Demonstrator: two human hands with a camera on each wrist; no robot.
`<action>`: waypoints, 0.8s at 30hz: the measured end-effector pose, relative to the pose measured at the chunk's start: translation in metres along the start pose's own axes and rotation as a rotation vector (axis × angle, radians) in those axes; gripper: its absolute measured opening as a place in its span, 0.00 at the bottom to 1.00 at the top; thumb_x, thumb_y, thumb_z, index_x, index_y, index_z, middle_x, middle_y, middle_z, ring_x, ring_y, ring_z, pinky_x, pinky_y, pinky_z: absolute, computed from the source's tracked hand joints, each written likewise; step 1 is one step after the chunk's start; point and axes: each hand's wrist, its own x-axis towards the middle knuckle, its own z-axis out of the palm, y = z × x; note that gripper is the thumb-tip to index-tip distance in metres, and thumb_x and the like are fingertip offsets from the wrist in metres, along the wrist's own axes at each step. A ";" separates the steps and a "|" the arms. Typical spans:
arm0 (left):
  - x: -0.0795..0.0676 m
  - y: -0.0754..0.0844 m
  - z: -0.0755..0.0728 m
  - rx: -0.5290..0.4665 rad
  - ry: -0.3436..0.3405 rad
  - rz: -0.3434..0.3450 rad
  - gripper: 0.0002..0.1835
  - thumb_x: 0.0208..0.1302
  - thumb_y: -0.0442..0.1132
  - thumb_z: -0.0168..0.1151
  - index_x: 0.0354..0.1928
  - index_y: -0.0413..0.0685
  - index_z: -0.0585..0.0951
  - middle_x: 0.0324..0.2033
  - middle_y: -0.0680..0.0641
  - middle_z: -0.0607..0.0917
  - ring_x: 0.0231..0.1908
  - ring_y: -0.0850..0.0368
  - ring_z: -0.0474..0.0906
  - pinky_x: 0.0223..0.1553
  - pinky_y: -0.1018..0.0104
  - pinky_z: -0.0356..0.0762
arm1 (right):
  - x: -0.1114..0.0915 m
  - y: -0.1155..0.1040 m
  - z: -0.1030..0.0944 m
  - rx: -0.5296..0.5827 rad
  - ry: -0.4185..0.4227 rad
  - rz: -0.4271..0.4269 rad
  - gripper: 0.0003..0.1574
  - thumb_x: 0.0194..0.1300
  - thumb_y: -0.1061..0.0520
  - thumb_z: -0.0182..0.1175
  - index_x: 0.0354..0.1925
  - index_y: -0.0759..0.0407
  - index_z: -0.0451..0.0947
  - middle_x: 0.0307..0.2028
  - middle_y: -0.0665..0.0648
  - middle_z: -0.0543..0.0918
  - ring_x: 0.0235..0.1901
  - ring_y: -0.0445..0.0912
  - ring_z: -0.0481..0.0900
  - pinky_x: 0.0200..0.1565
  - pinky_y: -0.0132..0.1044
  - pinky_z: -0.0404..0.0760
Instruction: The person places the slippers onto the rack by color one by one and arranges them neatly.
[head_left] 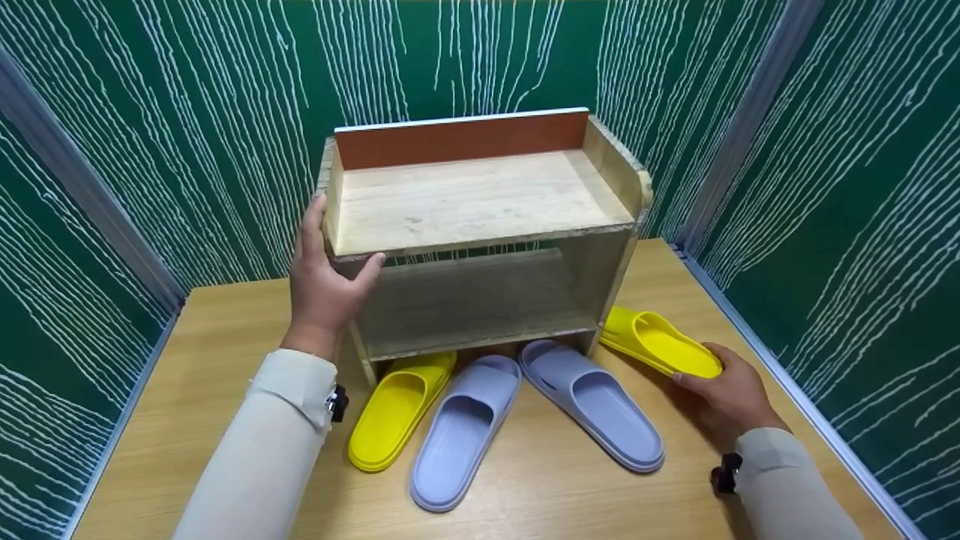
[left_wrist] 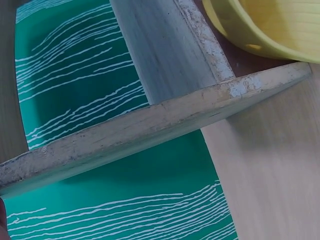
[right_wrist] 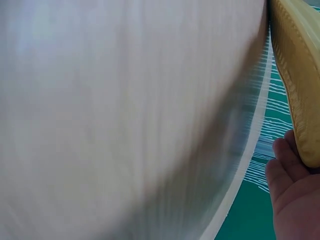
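A small wooden shoe rack (head_left: 480,199) with a reddish-brown back strip stands at the centre of the head view. My left hand (head_left: 322,281) grips its left front corner, thumb at the front edge and fingers along the side. In my right hand (head_left: 735,390) is a yellow slipper (head_left: 679,349), held by its heel with its toe beside the rack's right leg. The right wrist view shows that slipper's sole (right_wrist: 295,75) above the fingers (right_wrist: 287,160). Another yellow slipper (head_left: 386,427) and two lavender slippers (head_left: 454,457) lie in front, toes toward the rack's base.
The rack and slippers are on a light wooden tabletop (head_left: 225,360). Green panels (head_left: 480,52) with white wavy lines enclose its back and sides. A metal rail (head_left: 795,382) runs along the right edge. Inside the rack is a lower shelf (head_left: 480,300).
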 end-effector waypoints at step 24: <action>0.000 -0.002 0.002 0.002 0.008 0.000 0.55 0.57 0.51 0.77 0.82 0.62 0.56 0.78 0.50 0.66 0.72 0.51 0.69 0.74 0.51 0.69 | -0.012 0.005 -0.037 -0.020 0.068 -0.105 0.69 0.62 0.31 0.73 0.84 0.59 0.50 0.70 0.65 0.67 0.59 0.57 0.68 0.49 0.20 0.76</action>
